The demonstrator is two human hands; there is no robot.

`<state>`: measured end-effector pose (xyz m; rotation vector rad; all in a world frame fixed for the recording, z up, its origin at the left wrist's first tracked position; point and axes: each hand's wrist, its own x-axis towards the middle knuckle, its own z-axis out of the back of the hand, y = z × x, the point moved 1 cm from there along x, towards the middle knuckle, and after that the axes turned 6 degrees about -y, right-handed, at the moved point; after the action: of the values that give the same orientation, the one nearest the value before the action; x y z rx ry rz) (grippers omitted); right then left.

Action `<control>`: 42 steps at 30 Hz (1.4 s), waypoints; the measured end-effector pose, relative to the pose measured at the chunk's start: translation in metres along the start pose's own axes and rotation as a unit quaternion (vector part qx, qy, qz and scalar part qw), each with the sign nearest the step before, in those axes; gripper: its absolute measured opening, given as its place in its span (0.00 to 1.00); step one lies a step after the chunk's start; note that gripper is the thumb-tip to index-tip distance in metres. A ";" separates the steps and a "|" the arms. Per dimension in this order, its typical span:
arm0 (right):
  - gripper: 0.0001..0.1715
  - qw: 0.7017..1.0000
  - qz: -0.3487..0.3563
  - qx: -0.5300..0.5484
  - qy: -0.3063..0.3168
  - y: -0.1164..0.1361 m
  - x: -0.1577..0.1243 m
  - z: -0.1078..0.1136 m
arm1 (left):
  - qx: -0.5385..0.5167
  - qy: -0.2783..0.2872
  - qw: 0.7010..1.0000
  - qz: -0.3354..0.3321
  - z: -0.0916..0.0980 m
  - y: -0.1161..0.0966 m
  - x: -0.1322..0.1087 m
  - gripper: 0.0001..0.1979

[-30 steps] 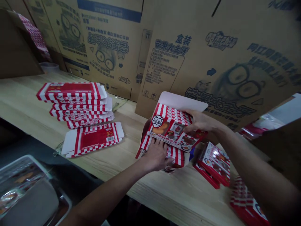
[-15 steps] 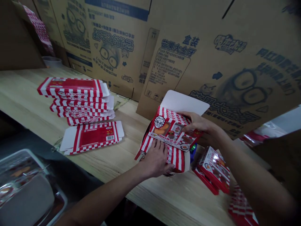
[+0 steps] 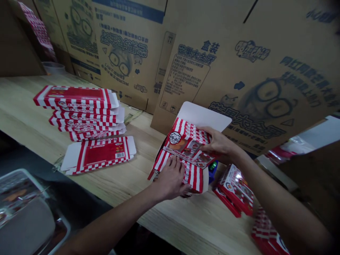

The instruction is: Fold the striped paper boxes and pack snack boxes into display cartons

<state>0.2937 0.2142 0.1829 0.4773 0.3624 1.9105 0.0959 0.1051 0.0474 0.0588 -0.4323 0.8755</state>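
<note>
Head view: left hand (image 3: 170, 179) pressed open on a red-striped carton (image 3: 183, 156) on the wooden table (image 3: 186, 226), right hand (image 3: 219, 145) gripping its edge; light, flimsy card, so hold it by the folds.

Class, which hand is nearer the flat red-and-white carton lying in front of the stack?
Left: the left hand rests on the striped box, apart from the flat carton; the right hand is farther, across that box.
</note>
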 end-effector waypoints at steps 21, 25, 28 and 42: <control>0.44 0.992 0.076 -0.102 -0.014 0.018 -0.017 -0.008 | 0.011 -0.001 1.000 -0.015 0.006 0.000 0.001 0.36; 0.46 0.984 0.105 -0.138 -0.029 0.024 -0.021 -0.009 | 0.007 -0.003 1.000 -0.023 0.007 0.000 0.001 0.36; 0.47 0.980 0.122 -0.149 -0.042 0.025 -0.026 -0.011 | -0.002 0.000 1.000 -0.020 0.008 0.000 0.001 0.36; 0.47 0.995 0.084 -0.060 -0.003 -0.003 -0.026 -0.018 | 0.000 0.000 1.000 -0.016 0.009 0.000 0.002 0.35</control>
<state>0.2959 0.1909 0.1619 0.4444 0.2075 2.0810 0.0936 0.1045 0.0562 0.0655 -0.4307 0.8436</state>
